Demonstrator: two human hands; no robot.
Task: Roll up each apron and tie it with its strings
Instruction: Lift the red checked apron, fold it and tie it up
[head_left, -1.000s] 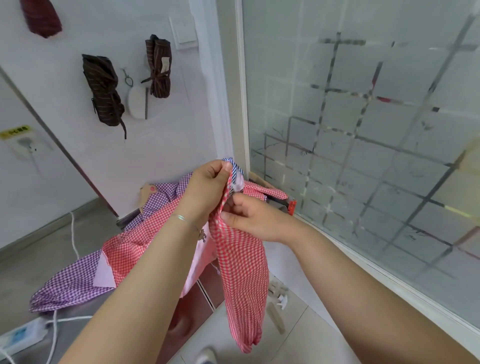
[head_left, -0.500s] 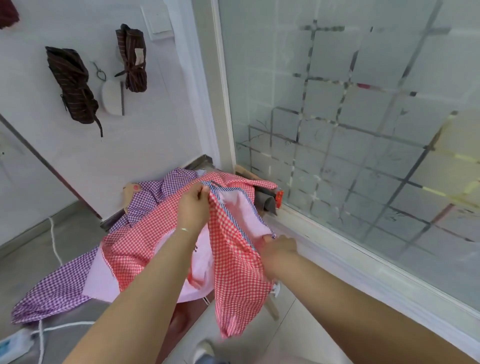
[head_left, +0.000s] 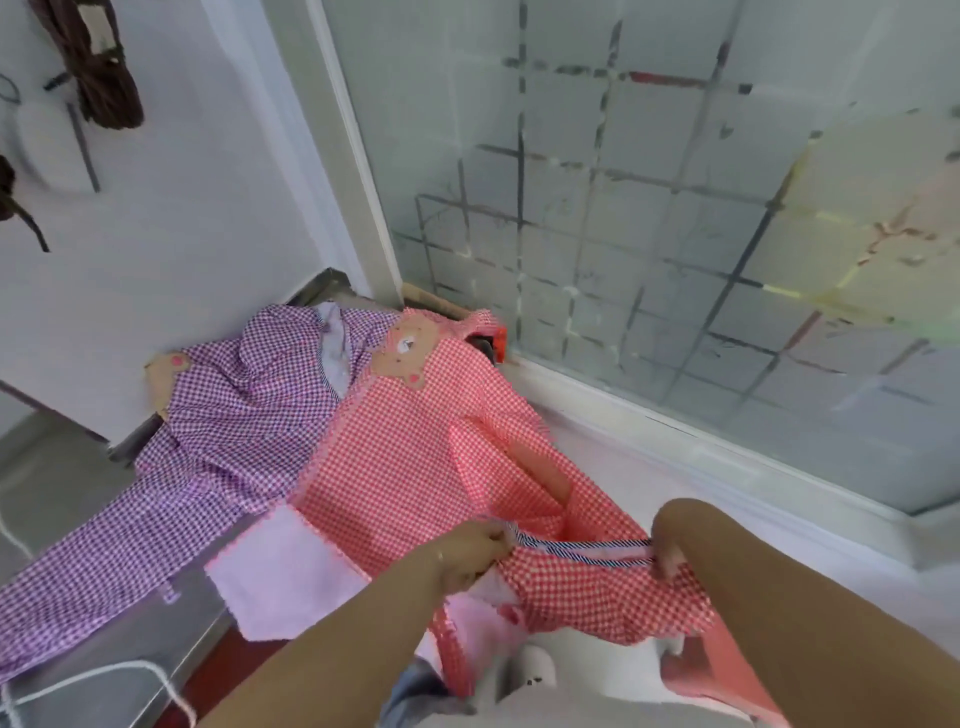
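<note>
Left fingers (head_left: 496, 540) pinching one end of the red apron's (head_left: 415, 467) striped hem (head_left: 582, 546); right fingers (head_left: 662, 558) curled over the other end, thumb hidden, so exact grip hard to tell. Left hand (head_left: 467, 558) and right hand (head_left: 675, 535) near each other, hem stretched straight between them. Beyond the fingers, red apron spread flat over the counter (head_left: 156, 660), bear patch (head_left: 405, 348) at the far end; below the fingers, loose cloth hanging off the counter's near edge.

Judged step: squaring up the hem before the first turn of the roll. Best done with equal tension on both ends, hem kept parallel to the counter edge, then turned over tightly and evenly away from the body; slack on one side likely to give a cone instead of a cylinder. Strings not clearly visible; worth finding first so as not to roll them in.

Left of the fingers, purple apron (head_left: 218, 405) overlapping the red one along a seam; risk of dragging it into the roll. Right of the fingers, sill (head_left: 727, 483) and frosted glass (head_left: 675, 208) close by, little elbow room there. Far end closed off by the wall (head_left: 208, 208), rolled dark aprons (head_left: 104, 57) hanging on it. Most free room toward the body. White cable (head_left: 104, 678) on the counter, well left of the fingers.
</note>
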